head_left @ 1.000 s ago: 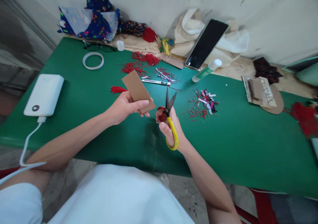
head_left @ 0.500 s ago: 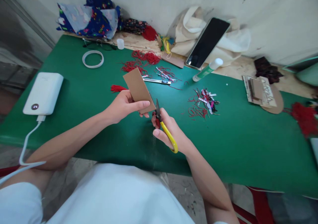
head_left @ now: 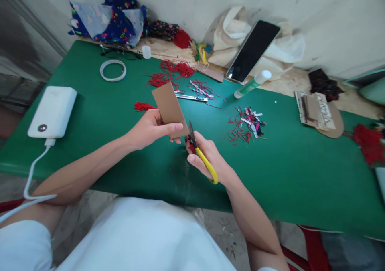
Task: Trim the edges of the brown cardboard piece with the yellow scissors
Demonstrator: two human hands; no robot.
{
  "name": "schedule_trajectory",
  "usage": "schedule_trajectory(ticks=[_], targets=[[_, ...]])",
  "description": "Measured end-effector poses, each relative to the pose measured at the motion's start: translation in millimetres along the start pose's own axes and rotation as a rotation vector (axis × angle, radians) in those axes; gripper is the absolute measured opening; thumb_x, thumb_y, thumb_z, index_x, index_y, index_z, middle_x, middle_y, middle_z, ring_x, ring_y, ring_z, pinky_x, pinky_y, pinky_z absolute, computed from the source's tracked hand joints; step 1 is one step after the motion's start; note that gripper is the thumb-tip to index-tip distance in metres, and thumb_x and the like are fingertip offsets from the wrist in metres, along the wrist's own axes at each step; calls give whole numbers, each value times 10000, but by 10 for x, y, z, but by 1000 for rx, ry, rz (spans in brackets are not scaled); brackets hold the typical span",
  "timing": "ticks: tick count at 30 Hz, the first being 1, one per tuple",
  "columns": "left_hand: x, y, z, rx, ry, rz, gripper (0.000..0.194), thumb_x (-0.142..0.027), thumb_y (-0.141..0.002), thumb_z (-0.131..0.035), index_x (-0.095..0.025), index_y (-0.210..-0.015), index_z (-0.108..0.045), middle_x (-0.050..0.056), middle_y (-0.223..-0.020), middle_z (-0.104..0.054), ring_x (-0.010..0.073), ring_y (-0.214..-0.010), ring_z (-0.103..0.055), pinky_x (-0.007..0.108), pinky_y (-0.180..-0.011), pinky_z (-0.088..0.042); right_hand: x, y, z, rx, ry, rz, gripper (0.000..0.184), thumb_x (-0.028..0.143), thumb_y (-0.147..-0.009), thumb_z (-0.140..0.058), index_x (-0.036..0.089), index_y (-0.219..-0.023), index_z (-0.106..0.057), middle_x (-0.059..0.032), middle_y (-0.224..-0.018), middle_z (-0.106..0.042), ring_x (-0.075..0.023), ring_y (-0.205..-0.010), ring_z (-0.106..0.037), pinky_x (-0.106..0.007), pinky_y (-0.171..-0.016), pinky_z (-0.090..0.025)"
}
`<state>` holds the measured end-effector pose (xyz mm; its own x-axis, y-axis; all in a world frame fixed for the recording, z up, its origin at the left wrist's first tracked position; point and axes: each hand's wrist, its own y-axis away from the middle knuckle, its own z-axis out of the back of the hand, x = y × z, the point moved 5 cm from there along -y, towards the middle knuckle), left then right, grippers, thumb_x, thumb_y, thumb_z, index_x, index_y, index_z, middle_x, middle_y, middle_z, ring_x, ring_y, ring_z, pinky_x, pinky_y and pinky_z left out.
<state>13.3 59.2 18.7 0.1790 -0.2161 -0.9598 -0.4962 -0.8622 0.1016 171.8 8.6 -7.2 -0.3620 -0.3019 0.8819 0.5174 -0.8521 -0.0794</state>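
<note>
My left hand grips a brown cardboard rectangle, thumb across its lower part and fingers behind it. My right hand is closed round scissors with a yellow handle and a red part among the fingers. Their dark blades point up beside the lower right corner of the cardboard; I cannot tell whether they touch it. A red tassel lies on the table just past my left hand. Beyond the cardboard lies a box cutter, its left end hidden.
On the green table are a white power bank with a cable, a tape roll, red threads, thread scraps, a glue stick and cardboard pieces. A phone leans on cream fabric.
The cardboard has shifted slightly to the right with my left hand. My right hand and the scissors have also moved a little right. The things on the table lie as before.
</note>
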Motion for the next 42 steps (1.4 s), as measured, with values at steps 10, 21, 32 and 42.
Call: schedule_trajectory(ticks=[10,21,32,42], targets=[[35,-11,-7,-19,73,25,404,-451,-686,-877,-126,-804,-668,16,-653,-727,132,-523,-684,198,-475,-531,49,3,10,64,37,-12,619,846,-854,-349,230,-904,-366,48,-678,-464,-96,-551,-336,-256,-498,-293],[45,-6,3,-40,45,27,432,-489,-688,-866,-133,-814,-657,22,-670,-725,134,-539,-674,222,-484,-522,8,12,26,28,37,-7,592,817,-866,-389,225,-882,-390,74,-621,-416,-82,-532,-296,-237,-480,-271],[81,0,-15,-125,51,29,473,-508,-654,-872,-131,-824,-643,18,-699,-723,140,-543,-679,225,-488,-515,53,-9,80,-2,71,-56,582,794,-886,-392,221,-784,-400,86,-565,-350,-72,-502,-256,-243,-491,-234],[101,-15,-12,-117,90,32,460,-478,-652,-883,-124,-820,-641,10,-696,-719,124,-535,-669,211,-485,-509,52,-4,88,-25,132,-73,635,845,-869,-314,225,-756,-388,93,-521,-305,-65,-468,-238,-224,-468,-218]])
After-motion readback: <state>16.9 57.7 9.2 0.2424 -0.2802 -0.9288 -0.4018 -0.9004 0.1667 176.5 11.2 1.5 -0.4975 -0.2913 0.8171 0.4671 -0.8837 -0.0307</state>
